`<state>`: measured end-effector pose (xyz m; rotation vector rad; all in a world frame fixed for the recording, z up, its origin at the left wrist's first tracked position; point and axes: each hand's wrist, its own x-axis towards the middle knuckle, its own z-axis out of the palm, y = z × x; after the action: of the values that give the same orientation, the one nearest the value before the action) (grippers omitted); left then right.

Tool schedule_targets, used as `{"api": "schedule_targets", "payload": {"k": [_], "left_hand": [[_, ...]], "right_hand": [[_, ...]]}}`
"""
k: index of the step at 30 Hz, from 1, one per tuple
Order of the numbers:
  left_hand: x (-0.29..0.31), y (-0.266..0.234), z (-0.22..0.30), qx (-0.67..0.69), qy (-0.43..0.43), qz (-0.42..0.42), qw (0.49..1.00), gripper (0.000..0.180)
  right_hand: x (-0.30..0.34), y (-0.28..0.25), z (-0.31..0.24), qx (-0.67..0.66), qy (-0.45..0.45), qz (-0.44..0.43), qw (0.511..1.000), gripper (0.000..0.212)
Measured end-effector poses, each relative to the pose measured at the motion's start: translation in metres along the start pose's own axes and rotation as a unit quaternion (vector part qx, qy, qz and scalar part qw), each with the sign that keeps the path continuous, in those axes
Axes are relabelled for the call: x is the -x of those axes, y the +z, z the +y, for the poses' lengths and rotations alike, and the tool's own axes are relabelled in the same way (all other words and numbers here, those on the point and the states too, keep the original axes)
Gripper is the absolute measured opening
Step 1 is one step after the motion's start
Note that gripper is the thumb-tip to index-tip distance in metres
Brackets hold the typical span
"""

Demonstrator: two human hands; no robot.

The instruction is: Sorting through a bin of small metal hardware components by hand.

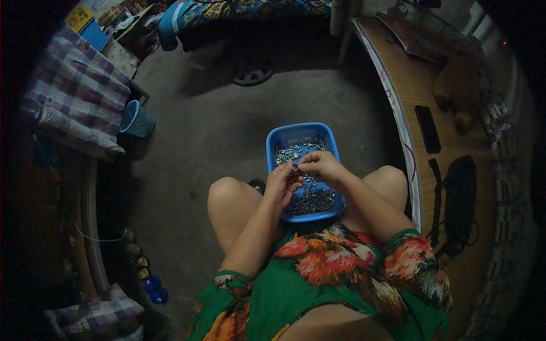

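Observation:
A blue plastic basket [275, 132] stands between my knees, with many small, shiny metal cylinders [292, 153] loose inside it. Over its middle, my left hand [282, 183] is closed, its thumb and fingertips pinching a small metal piece [296, 167]. From the other side, my right hand [322, 165] pinches at the same piece, so the fingertips of both hands almost meet. The piece is too small to make out its exact kind. Part of the basket and its contents is hidden under my hands and forearms.
At right stands a long wooden bench [418, 85] bearing a dark flat object [427, 129] and a black bag [459, 193]. A light-blue wastebasket [136, 120] sits at left beside a checked cloth [79, 91]. Blue shoes [156, 290] lie at lower left. Behind is a colourful bed cover [244, 12].

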<state>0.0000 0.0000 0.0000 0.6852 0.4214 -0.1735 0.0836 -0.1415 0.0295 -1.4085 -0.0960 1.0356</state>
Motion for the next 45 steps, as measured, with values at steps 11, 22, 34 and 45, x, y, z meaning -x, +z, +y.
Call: {"api": "schedule_targets", "payload": {"k": [11, 22, 34, 45], "left_hand": [[0.003, 0.005, 0.003, 0.009, -0.012, 0.006, 1.0, 0.024], [0.002, 0.003, 0.003, 0.001, -0.006, 0.004, 1.0, 0.024], [0.005, 0.003, 0.003, -0.015, -0.006, 0.005, 1.0, 0.021], [-0.001, -0.002, 0.002, 0.054, -0.014, -0.022, 0.998, 0.028]], "right_hand": [[0.005, 0.005, -0.003, 0.084, -0.08, 0.044, 0.992, 0.014], [0.002, 0.003, 0.0, 0.089, -0.083, 0.03, 0.992, 0.014], [0.006, 0.006, -0.007, 0.096, -0.051, 0.001, 0.994, 0.014], [0.003, 0.001, -0.006, -0.083, 0.027, -0.01, 0.996, 0.019]]}}
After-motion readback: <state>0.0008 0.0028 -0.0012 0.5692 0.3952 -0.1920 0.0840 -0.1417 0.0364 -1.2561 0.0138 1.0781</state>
